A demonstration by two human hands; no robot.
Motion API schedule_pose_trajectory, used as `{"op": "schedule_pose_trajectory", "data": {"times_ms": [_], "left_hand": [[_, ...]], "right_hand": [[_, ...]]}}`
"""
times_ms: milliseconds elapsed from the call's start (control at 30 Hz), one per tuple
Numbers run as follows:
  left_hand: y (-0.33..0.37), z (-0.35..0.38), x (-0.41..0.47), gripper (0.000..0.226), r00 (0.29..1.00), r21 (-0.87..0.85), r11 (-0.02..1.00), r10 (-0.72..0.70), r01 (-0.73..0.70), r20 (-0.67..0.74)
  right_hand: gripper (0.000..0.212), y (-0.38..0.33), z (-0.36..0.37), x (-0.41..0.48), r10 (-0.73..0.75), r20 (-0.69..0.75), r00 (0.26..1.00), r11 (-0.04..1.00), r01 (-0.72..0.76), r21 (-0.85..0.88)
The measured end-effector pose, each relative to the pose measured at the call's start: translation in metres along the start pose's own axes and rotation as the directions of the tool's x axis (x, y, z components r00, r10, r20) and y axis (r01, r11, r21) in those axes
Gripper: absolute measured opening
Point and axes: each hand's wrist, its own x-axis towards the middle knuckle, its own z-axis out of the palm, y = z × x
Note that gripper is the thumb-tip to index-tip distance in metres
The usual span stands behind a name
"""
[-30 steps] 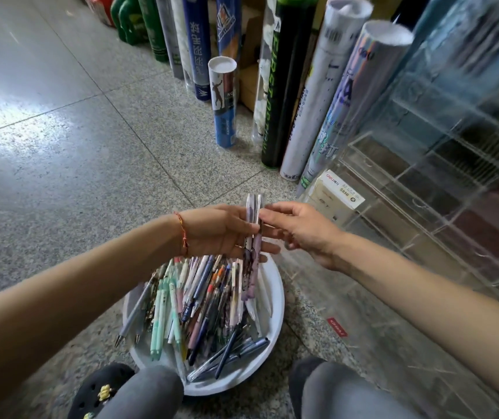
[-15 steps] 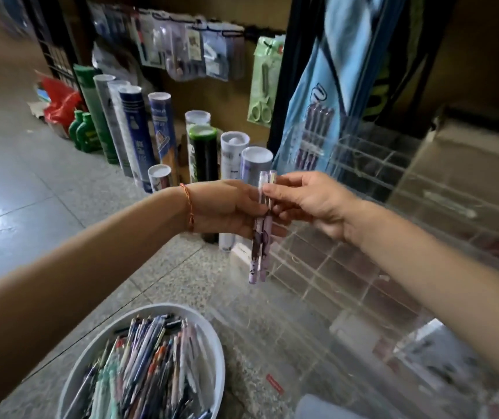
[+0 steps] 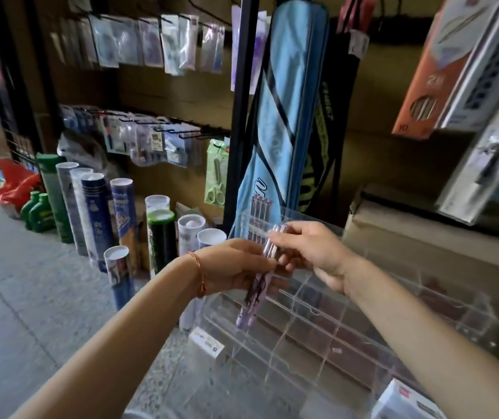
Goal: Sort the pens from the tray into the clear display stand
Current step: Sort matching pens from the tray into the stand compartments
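Note:
Two or three purple pens [image 3: 255, 293] hang tip down in front of the clear display stand [image 3: 363, 322]. My left hand [image 3: 233, 267], with an orange thread on its wrist, grips their middle. My right hand [image 3: 311, 252] pinches their clear top ends. The stand is a tiered grid of clear compartments on the floor. Several purple pens [image 3: 259, 217] stand in its top left compartment. The tray of pens is out of view.
Shuttlecock tubes [image 3: 160, 240] stand on the floor left of the stand. A blue racket bag [image 3: 275, 122] hangs behind it. Cardboard boxes [image 3: 423, 237] sit at the right. A small white box [image 3: 207, 344] lies at the stand's front left corner.
My view has swung up from the tray to the shelves. Both hands have lifted the purple pens up and toward the stand's top left compartments; the tray has dropped out of view.

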Motion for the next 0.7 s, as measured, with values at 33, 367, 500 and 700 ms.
{"op": "schedule_pose_trajectory", "data": {"times_ms": [33,367,500,700], "left_hand": [[0.001,0.005,0.004,0.026,1.0,0.022,1.0,0.012,-0.011,-0.028],[-0.011,0.014,0.033,0.016,0.997,0.014,0.999,-0.052,0.052,-0.049],[-0.019,0.008,0.037,0.018,0.998,-0.051,0.998,-0.048,0.046,-0.031],[-0.02,-0.001,0.039,0.02,1.0,-0.146,0.989,-0.011,0.008,-0.021]], "right_hand": [[0.011,-0.002,-0.005,0.001,-0.013,-0.044,0.999,1.0,0.014,0.019],[0.01,0.006,-0.025,0.012,0.031,-0.126,0.991,0.996,-0.042,-0.082],[0.019,0.007,-0.027,0.019,-0.016,-0.159,0.987,0.993,-0.003,-0.118],[0.013,0.006,-0.022,0.031,-0.031,-0.137,0.99,0.991,0.013,-0.132]]}}
